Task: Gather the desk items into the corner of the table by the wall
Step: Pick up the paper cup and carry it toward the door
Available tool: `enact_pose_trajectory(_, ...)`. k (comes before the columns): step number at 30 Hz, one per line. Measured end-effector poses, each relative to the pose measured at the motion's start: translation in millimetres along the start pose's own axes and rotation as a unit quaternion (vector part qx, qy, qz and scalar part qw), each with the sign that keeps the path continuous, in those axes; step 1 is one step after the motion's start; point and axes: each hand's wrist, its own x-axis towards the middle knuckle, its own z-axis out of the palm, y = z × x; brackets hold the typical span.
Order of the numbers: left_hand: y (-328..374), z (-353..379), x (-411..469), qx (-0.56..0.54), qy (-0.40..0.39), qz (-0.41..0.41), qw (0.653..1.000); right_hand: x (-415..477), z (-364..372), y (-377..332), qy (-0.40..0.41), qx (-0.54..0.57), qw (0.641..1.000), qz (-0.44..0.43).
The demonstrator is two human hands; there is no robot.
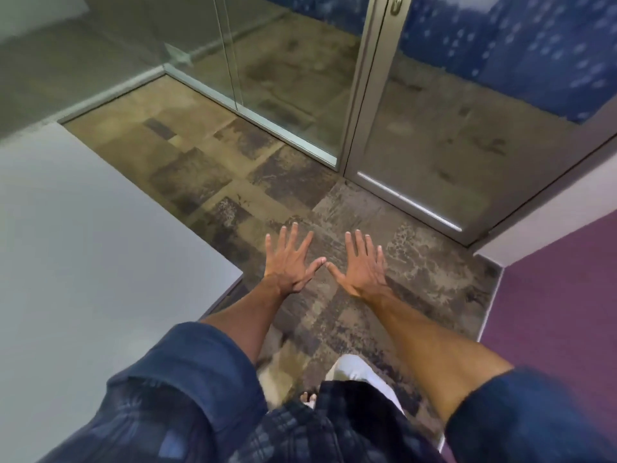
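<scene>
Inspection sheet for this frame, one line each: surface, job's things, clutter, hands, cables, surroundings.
Surface: white table at left, the part in view bare.
Job's things: nothing seen; no desk items in view.
Clutter: nothing seen.
Hands: left hand and right hand spread flat, palms down, over the carpet, holding nothing, thumb tips nearly touching.
Cables: nothing seen.
Surroundings: glass partition, metal-framed glass door, purple wall at right.
</scene>
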Motion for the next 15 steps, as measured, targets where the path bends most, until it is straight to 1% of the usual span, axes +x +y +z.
enact_pose_trajectory(1,-2.5,-2.2,3.0,0.010,0.002,0.004,1.000,4.2,-3.7,-1.2,-0.001,-0.011,1.000,0.000)
enact_pose_trajectory(3,-21.8,-16.2,53.6,-0.008,0.013,-0.034,0.999,72.2,-17.6,-7.1,-0.008,-0.017,0.999,-0.043)
enact_pose_trajectory(4,-24.2,-17.7,57.5,0.002,0.018,-0.031,0.999,75.9,-21.1,-9.1,-0.007,-0.025,0.999,-0.043)
enact_pose_trajectory(6,-43.1,-27.5,106.4,-0.014,0.022,-0.073,0.997,142.4,-31.1,-14.6,-0.013,-0.024,0.996,-0.083)
enact_pose_trajectory(7,-45.1,-28.0,109.9,-0.006,0.022,-0.069,0.997,145.8,-32.8,-14.7,-0.008,-0.035,0.996,-0.084)
enact_pose_trajectory(9,-62.9,-38.8,159.9,-0.035,0.024,-0.118,0.992,213.8,-39.8,-21.2,-0.021,-0.039,0.991,-0.123)
enact_pose_trajectory(10,-63.8,-41.3,165.3,-0.036,0.032,-0.116,0.992,217.9,-41.9,-21.3,-0.017,-0.049,0.991,-0.124)
enact_pose_trajectory(12,-80.0,-55.5,209.9,-0.066,0.037,-0.166,0.983,283.4,-50.1,-35.4,-0.042,-0.054,0.984,-0.164)
enact_pose_trajectory(13,-80.0,-59.0,214.8,-0.061,0.040,-0.162,0.984,286.9,-53.0,-38.0,-0.034,-0.065,0.983,-0.169)
enact_pose_trajectory(15,-96.6,-73.4,250.8,-0.081,0.041,-0.204,0.975,342.8,-63.9,-57.0,-0.050,-0.067,0.975,-0.207)
